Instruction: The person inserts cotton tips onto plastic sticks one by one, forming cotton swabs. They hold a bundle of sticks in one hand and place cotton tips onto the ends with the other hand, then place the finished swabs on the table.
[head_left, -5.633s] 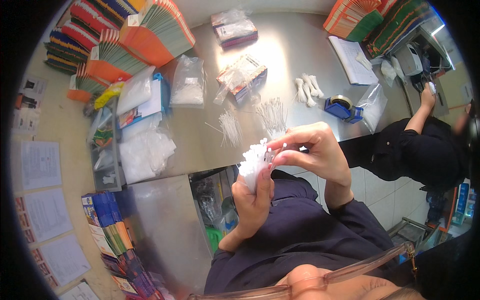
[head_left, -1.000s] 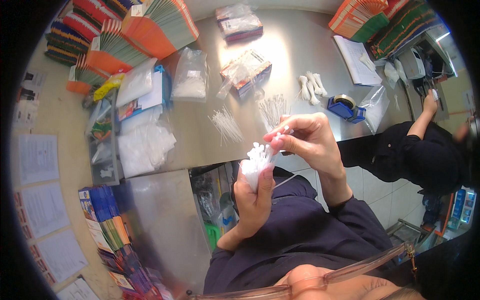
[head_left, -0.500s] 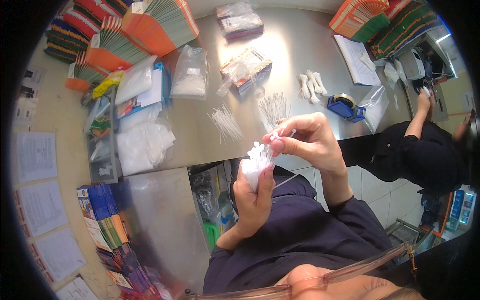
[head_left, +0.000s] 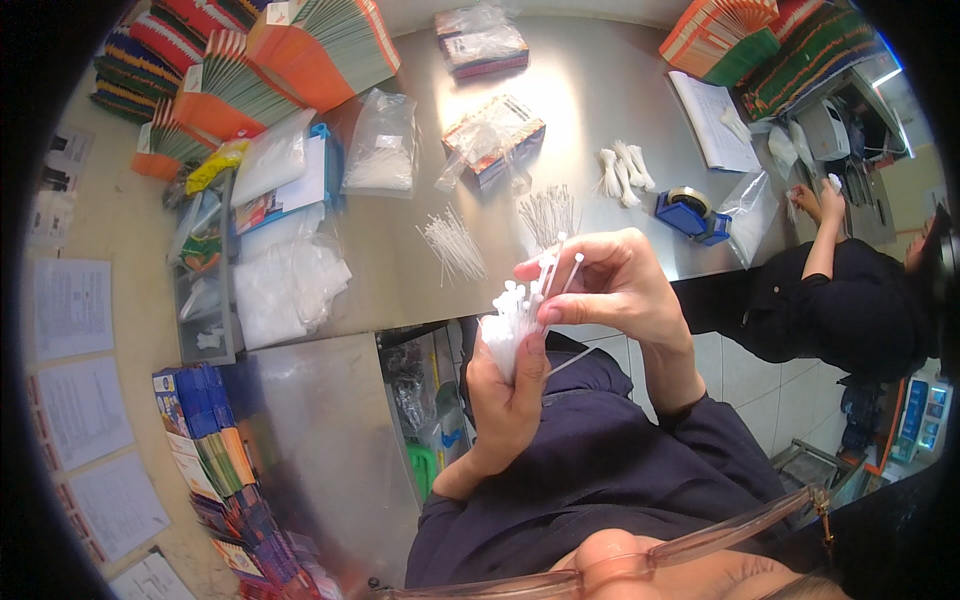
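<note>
My left hand (head_left: 508, 400) is closed round a thick bundle of white cable ties (head_left: 508, 335), their small heads pointing up. One tie sticks out sideways below the bundle. At the top of it, my right hand (head_left: 615, 285) pinches a few ties between thumb and fingers, their heads raised above the rest. Beyond my hands, two loose piles of cable ties lie on the metal table: one pile (head_left: 453, 245) to the left, another pile (head_left: 548, 215) just behind my right fingers. Several tied bundles of ties (head_left: 625, 172) lie farther right.
A blue tape dispenser (head_left: 690, 215) sits at the right near a clear bag (head_left: 748, 215) and an open notebook (head_left: 712, 120). Plastic-wrapped boxes (head_left: 495, 140) and a bag of white pieces (head_left: 380, 150) stand farther back. At the right, a co-worker (head_left: 830, 310) handles something white.
My right fingers have lifted slightly, and the pinched ties now stand higher out of the bundle. My left hand has stayed put. Both of the co-worker's hands now show.
</note>
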